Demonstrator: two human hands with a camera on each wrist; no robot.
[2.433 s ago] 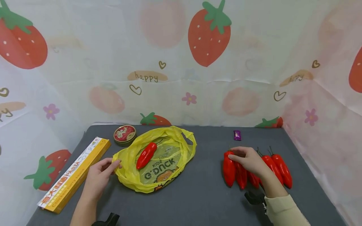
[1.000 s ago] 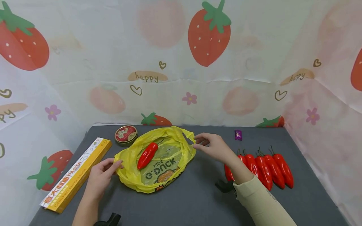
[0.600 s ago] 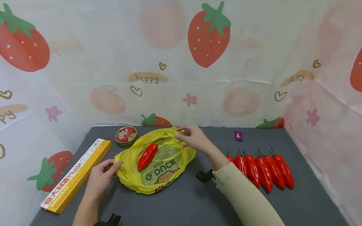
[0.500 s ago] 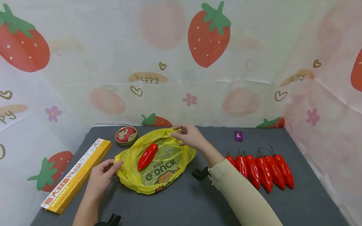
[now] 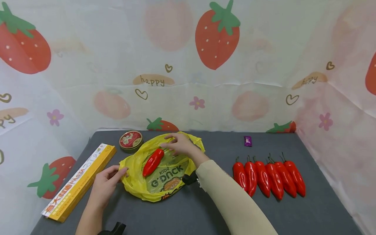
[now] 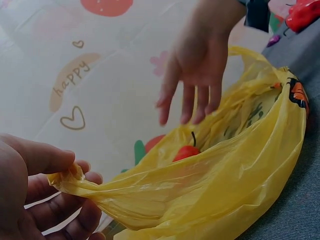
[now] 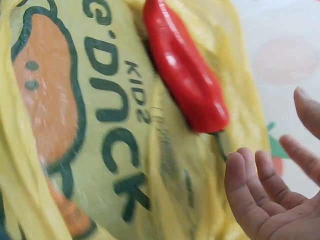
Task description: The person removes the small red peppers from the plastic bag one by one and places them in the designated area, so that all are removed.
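A yellow plastic bag [image 5: 132, 184] lies spread on the dark table with its mouth facing up. My left hand [image 5: 106, 182] pinches the bag's left rim between thumb and fingers, as the left wrist view shows up close. Inside the bag rests a red chili pepper [image 5: 153, 162] with a thin dark stem. My right hand [image 5: 180, 145] hovers over the bag's far right part, just beyond the pepper's stem end. Its fingers [image 7: 240, 190] are spread and loosely bent, holding nothing, apart from the pepper in the right wrist view.
Several more red peppers [image 5: 274, 181] lie in a row on the right. Behind them sits a small purple packet [image 5: 248, 141]. A round red tin [image 5: 131, 141] stands behind the bag, and a long yellow pasta box [image 5: 79, 182] lies at the left.
The right hand has left the pepper row on the right and travelled left, over the bag's right rim to above the pepper inside. The left hand keeps its pinch on the rim.
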